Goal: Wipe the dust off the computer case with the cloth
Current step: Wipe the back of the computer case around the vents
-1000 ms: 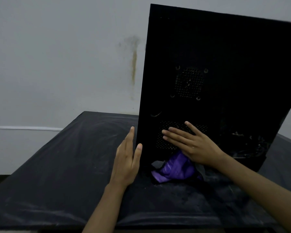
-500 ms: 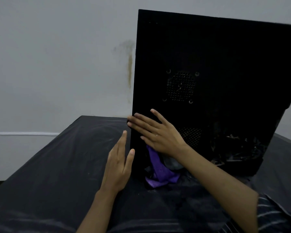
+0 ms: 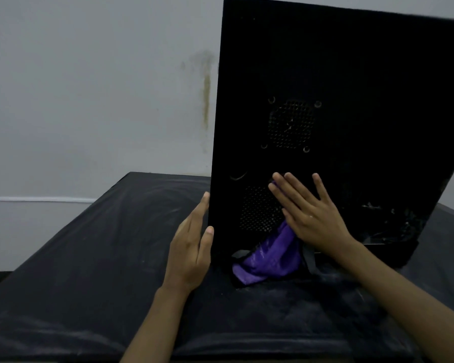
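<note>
Two hands flat-fingered, right hand (image 3: 312, 216) half hiding cloth (image 3: 270, 258), left hand (image 3: 192, 247) touching case (image 3: 351, 74) edge

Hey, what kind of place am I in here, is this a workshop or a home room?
Hard to say; probably a plain indoor room. A stained grey wall, a dusty black-covered table and the computer case show no workshop fittings.

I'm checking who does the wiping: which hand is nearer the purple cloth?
Right. The right hand presses flat on the purple cloth against the computer case. The left hand rests on the case's left edge, apart from the cloth.
</note>
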